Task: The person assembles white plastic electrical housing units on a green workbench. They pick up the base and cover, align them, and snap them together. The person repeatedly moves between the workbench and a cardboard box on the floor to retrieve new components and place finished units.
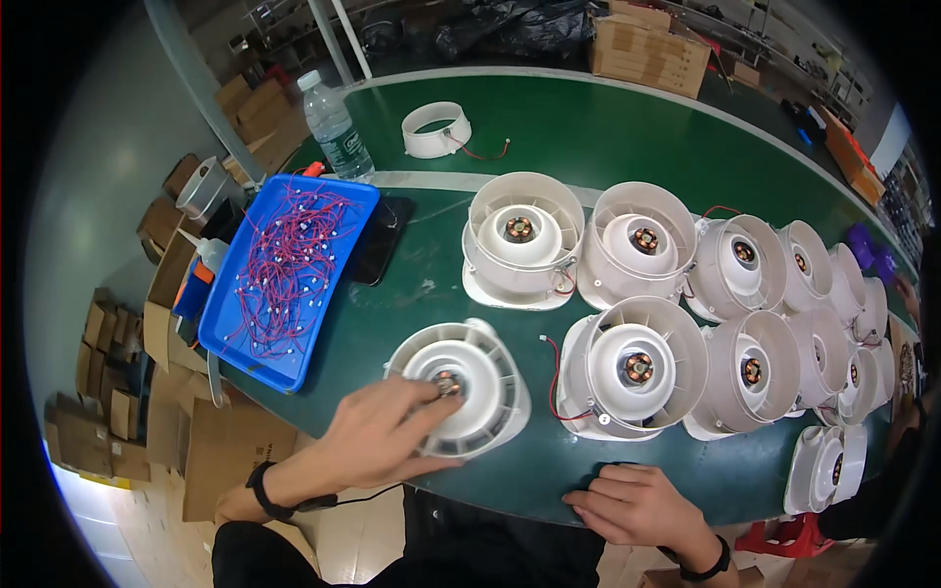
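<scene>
My left hand [377,426] grips a round white plastic fan housing [495,377] near the table's front edge. Its fingers lie across the housing's left side, reaching the copper-wound motor [448,383] in the hub, and the thumb is along the lower rim. The housing looks slightly tilted and a little blurred. To the right, my right hand [632,505] rests at the table edge with curled fingers, and nothing shows in it. Nearest to it stands another white housing [600,358] with a copper motor and a red-black lead.
Several similar housings [524,181] stand in rows on the right. A blue tray [218,328] of red wire leads lies left, beside a dark phone [384,240] and a water bottle [338,132]. A white ring [421,145] sits farther back. A co-worker's hand [908,296] shows far right.
</scene>
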The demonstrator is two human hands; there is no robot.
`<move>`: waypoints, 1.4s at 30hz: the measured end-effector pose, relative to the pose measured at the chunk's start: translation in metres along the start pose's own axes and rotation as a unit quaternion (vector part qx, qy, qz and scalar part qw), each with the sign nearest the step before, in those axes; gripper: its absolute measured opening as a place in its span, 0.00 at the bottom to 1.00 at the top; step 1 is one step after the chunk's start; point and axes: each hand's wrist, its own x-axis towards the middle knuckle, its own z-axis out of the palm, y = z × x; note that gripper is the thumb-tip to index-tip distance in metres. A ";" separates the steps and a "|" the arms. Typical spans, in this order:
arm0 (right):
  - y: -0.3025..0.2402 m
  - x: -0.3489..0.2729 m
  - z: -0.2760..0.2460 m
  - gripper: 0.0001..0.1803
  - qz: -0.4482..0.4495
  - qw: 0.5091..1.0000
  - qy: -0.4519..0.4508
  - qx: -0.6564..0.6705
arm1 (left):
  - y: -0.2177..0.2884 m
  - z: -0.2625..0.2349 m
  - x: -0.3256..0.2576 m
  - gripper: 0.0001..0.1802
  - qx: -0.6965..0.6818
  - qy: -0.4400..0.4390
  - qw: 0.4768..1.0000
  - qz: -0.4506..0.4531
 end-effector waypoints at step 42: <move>0.011 -0.012 0.014 0.13 0.048 0.994 0.051 0.089 | -0.116 -0.048 0.306 0.26 -0.058 -0.191 0.975 0.102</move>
